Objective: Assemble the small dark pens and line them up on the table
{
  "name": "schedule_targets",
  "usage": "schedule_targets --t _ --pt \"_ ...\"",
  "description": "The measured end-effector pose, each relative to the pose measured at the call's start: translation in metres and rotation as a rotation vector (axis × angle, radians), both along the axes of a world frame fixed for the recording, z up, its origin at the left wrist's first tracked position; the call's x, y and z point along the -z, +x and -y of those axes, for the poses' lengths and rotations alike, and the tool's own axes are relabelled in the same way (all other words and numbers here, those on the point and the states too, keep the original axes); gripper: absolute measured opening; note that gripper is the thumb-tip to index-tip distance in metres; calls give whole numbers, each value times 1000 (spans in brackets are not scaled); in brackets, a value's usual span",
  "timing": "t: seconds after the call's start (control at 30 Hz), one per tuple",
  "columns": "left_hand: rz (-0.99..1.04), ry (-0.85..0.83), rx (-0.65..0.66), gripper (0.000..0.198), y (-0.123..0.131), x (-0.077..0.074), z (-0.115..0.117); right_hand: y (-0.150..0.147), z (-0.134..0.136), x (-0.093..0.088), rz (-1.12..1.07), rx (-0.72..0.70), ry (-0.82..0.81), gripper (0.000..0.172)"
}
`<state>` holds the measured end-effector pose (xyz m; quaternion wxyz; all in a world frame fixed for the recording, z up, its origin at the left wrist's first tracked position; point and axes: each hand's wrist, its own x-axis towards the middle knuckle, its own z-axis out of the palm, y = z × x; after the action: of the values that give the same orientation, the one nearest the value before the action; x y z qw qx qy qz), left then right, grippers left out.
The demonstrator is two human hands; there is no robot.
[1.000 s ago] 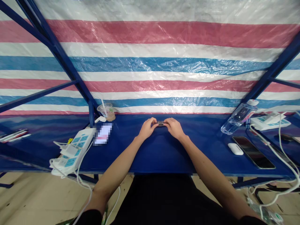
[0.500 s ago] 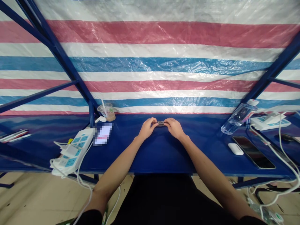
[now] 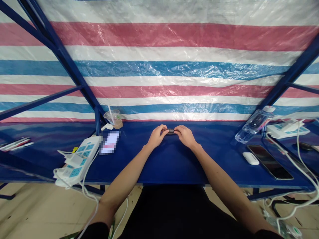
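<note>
Both my hands meet at the middle of the blue table top [image 3: 171, 162], palms down. Between their fingertips is a small dark object [image 3: 170, 131], perhaps metal and plastic, too small to identify. My left hand [image 3: 156, 136] pinches its left end, and my right hand [image 3: 185, 136] pinches its right end. My fingers hide part of it.
Left of my hands are a white power strip [image 3: 76, 161] with cables, a device with a blurred screen [image 3: 109, 142] and a plastic cup [image 3: 114, 119]. To the right lie a water bottle [image 3: 254, 126], a white mouse [image 3: 250, 158] and a black phone [image 3: 269, 162].
</note>
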<state>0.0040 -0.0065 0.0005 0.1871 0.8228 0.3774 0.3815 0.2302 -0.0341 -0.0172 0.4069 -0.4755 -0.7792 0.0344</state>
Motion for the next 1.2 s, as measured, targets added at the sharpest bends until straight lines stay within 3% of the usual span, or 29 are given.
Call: schedule_targets --t 0.23,0.4,0.73,1.07,1.2 --pt "1 -14 21 10 0 5 -3 1 -1 2 2 8 6 11" --pt "-53 3 -29 28 -1 2 -2 0 0 2 -8 -16 18 11" --pt "-15 11 66 14 0 5 -3 1 1 -2 5 8 19 10" --pt "-10 20 50 30 0 5 -4 -1 3 -3 3 -19 22 10" --pt "-58 59 58 21 0 3 -3 -2 4 -4 13 -21 5 10"
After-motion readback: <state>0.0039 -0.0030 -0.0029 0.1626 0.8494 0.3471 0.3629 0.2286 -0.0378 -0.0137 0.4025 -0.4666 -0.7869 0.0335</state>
